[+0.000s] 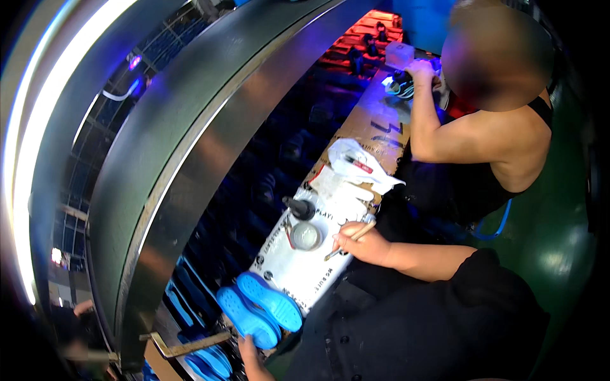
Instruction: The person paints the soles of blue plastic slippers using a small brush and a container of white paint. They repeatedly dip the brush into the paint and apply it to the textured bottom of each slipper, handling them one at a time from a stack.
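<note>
My right hand (359, 244) rests on a white board (321, 273) that covers the bench, fingers closed round a thin wooden-handled brush (351, 239). Its tip points toward a small round open tin (306, 235). My left hand (249, 350) is low at the frame's bottom edge, gripping the near end of a pair of bright blue shoe soles (268, 309) that lie stacked at the board's near corner. Only part of that hand shows.
A black-capped bottle (298, 207) and a white plastic bag (358, 164) lie farther along the bench. Another person in a black sleeveless top (489, 159) works on a shoe (401, 86) at the far end. A curved metal hood (190, 159) over a conveyor of blue parts (210, 359) runs on the left.
</note>
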`<state>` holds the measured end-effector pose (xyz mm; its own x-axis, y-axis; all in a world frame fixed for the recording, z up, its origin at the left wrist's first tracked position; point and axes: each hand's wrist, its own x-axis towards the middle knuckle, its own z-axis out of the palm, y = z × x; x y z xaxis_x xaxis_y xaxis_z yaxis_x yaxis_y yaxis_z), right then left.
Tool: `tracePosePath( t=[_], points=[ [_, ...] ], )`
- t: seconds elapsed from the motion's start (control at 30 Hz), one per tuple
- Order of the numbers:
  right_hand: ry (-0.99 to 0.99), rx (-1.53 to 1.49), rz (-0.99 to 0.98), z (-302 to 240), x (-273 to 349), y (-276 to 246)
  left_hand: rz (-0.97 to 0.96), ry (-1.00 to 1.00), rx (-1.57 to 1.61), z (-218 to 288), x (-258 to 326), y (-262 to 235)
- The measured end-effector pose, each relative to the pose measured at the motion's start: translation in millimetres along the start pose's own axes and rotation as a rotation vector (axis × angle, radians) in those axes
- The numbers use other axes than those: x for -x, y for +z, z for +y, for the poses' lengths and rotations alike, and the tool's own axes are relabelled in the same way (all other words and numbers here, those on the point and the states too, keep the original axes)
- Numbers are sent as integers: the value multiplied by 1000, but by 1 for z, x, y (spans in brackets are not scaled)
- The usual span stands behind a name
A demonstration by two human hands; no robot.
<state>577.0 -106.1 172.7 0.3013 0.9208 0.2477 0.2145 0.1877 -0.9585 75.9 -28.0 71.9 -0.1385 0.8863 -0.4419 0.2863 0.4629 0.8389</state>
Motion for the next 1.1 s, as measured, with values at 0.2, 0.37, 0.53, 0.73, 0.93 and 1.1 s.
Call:
tracePosePath(
  t=[0.2, 0.37, 0.53, 0.73, 0.93, 1.1],
  points=[
    [309, -98, 23, 12, 2, 17, -610, -261, 923, 44, 38, 8],
    [280, -264, 58, 3, -9, 18, -327, 169, 701, 134, 99, 118],
    [48, -219, -195, -41, -26, 39, -122, 381, 352, 156, 107, 149],
    [-448, 161, -369, -61, -28, 55, -90, 562, 151, 168, 108, 167],
    [-561, 223, -293, -50, -31, 59, -102, 714, 68, 182, 118, 172],
    [-479, 181, -265, -45, -28, 48, -176, 700, 4, 174, 114, 168]
  ],
)
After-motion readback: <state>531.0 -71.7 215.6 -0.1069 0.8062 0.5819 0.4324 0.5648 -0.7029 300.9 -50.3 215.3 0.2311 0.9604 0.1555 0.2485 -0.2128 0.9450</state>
